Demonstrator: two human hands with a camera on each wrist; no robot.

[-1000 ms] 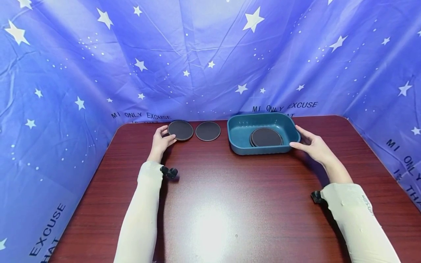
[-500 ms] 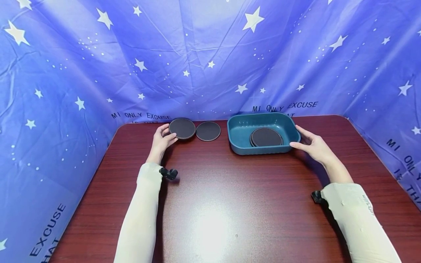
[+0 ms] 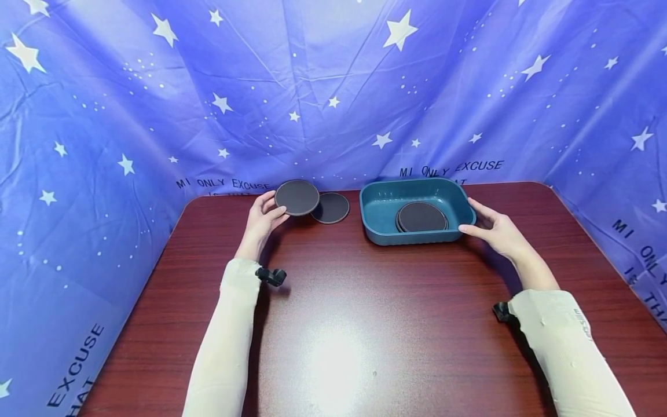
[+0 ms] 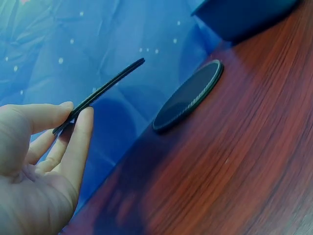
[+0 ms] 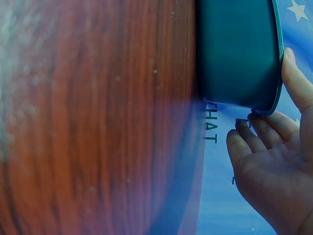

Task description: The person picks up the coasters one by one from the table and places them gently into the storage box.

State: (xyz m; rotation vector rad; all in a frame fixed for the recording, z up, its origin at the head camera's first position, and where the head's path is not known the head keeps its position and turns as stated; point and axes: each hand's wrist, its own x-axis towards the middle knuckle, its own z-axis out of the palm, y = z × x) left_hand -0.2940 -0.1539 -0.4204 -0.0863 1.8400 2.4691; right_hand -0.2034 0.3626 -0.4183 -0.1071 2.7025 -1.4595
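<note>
My left hand (image 3: 260, 223) pinches a round black coaster (image 3: 297, 197) at its left edge, thumb against fingers. In the left wrist view this coaster (image 4: 105, 88) appears nearly edge-on, lifted off the table and tilted. A second black coaster (image 3: 333, 208) lies flat on the table, partly covered by the held one in the head view. To the right stands a teal plastic basin (image 3: 383, 223) with several stacked coasters (image 3: 422, 218) inside. My right hand (image 3: 492, 231) holds the basin's right end, thumb at the near corner of the rim and fingers along the end wall.
The reddish-brown wooden table (image 3: 365, 301) spreads out in front of the coasters and basin. A blue star-print curtain (image 3: 312, 75) hangs close behind the table's far edge and along both sides. Black wrist cameras (image 3: 272, 277) sit on both sleeves.
The coaster in my left hand has risen from the table and moved right, now overlapping the second coaster in the head view. My right hand and the basin stay in place.
</note>
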